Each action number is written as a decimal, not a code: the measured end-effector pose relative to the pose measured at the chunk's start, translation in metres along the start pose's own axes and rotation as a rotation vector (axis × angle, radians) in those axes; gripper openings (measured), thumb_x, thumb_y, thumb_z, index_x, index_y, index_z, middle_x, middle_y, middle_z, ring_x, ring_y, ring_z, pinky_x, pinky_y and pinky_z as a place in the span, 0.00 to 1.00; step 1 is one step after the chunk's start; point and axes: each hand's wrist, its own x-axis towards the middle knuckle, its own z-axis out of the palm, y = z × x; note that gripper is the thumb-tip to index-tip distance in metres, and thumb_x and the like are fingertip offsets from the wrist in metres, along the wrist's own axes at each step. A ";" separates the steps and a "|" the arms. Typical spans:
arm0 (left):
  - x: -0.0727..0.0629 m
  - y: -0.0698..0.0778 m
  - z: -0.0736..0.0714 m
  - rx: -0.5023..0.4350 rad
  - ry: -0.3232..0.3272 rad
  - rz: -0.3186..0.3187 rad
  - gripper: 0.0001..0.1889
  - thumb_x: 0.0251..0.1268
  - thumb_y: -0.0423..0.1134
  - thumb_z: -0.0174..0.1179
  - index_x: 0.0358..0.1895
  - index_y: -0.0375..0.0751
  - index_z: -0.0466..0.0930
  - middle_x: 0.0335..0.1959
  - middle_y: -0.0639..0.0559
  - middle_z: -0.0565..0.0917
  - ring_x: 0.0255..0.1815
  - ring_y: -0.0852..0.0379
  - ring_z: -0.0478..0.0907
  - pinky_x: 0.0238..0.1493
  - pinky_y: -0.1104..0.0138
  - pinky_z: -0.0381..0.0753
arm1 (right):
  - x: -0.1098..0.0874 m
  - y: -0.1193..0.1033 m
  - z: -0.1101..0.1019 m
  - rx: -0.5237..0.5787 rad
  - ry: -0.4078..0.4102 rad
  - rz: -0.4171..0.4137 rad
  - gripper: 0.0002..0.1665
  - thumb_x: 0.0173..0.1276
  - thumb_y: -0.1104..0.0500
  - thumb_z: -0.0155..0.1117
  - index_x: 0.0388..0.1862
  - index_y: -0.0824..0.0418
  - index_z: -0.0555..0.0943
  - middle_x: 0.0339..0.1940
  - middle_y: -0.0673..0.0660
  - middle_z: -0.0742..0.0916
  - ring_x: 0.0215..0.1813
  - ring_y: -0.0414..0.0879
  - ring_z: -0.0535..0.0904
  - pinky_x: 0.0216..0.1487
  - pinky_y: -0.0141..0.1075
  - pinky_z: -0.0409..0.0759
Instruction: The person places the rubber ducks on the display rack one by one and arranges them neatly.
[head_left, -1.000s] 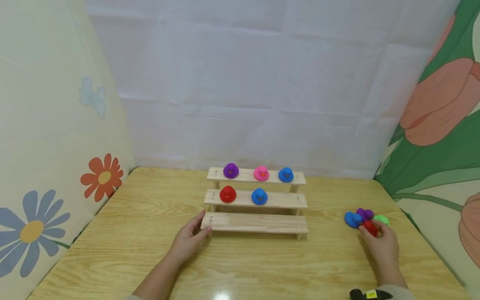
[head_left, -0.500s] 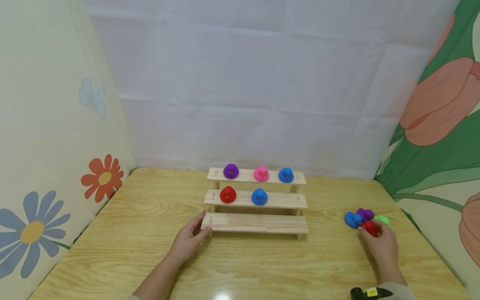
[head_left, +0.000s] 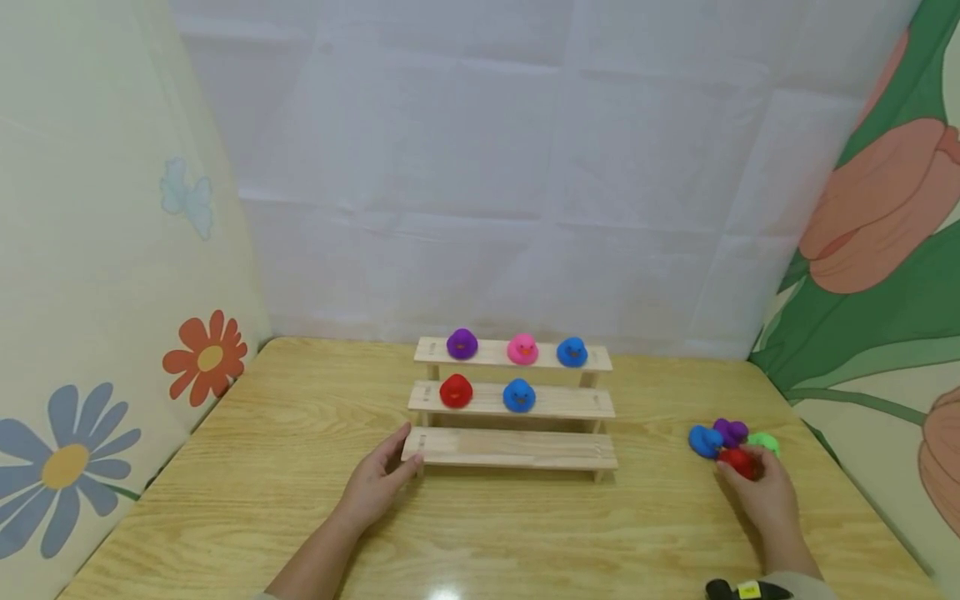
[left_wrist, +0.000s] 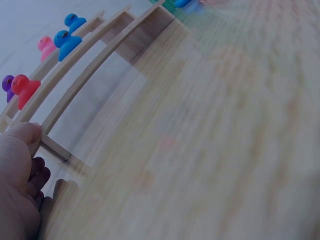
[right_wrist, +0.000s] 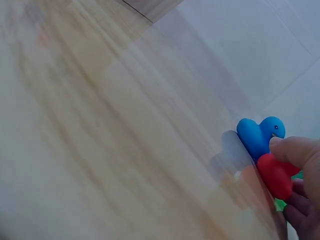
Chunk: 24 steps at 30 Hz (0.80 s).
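Red toy duck (head_left: 737, 463), at the right of the wood-grain table (head_left: 600, 533), sits pinched between the thumb and fingers of the right hand (head_left: 768, 496). Since half a second ago it has shifted slightly left and nearer; whether it touches the tabletop I cannot tell. The loose blue duck (head_left: 703, 442) just to its left, the loose purple duck (head_left: 731, 432) beyond and the green duck (head_left: 763, 442) on the far right keep their places. Well apart, the left hand (head_left: 377, 485) still grips the left end of the pale wooden stand's (head_left: 517, 448) nearest, lowest board. Five more ducks stand unchanged: purple, pink and blue on the far board, red and blue on the middle one.
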 end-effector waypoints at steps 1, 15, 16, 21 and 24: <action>0.000 0.000 0.000 0.003 -0.002 0.000 0.34 0.71 0.42 0.59 0.75 0.34 0.57 0.74 0.37 0.64 0.75 0.41 0.60 0.76 0.50 0.57 | 0.000 0.000 0.000 0.000 -0.003 -0.002 0.38 0.70 0.54 0.63 0.71 0.70 0.60 0.66 0.76 0.69 0.67 0.69 0.65 0.66 0.60 0.64; -0.001 -0.001 0.000 0.003 -0.002 0.014 0.34 0.71 0.41 0.58 0.75 0.33 0.57 0.73 0.35 0.65 0.75 0.40 0.61 0.75 0.49 0.57 | -0.002 -0.001 0.000 0.026 0.002 0.000 0.38 0.71 0.53 0.61 0.71 0.70 0.60 0.69 0.76 0.68 0.70 0.70 0.62 0.70 0.61 0.61; -0.001 -0.001 0.000 0.001 -0.002 0.016 0.34 0.71 0.41 0.58 0.75 0.33 0.57 0.73 0.35 0.65 0.75 0.40 0.61 0.75 0.49 0.57 | -0.002 -0.001 0.000 0.031 0.008 0.003 0.38 0.71 0.53 0.61 0.71 0.70 0.60 0.69 0.76 0.67 0.70 0.70 0.62 0.70 0.61 0.60; -0.001 -0.001 0.000 -0.007 -0.006 0.009 0.34 0.71 0.42 0.59 0.75 0.34 0.57 0.73 0.36 0.65 0.75 0.40 0.61 0.75 0.50 0.57 | -0.004 -0.003 0.001 0.077 0.045 0.024 0.37 0.70 0.53 0.61 0.72 0.69 0.62 0.70 0.75 0.68 0.71 0.69 0.62 0.71 0.60 0.60; 0.000 -0.001 0.000 -0.002 -0.008 0.010 0.34 0.71 0.42 0.58 0.75 0.34 0.57 0.73 0.36 0.65 0.75 0.40 0.61 0.75 0.50 0.57 | -0.006 -0.006 0.001 0.103 0.062 0.032 0.37 0.70 0.53 0.61 0.72 0.68 0.63 0.70 0.75 0.68 0.71 0.68 0.63 0.71 0.58 0.61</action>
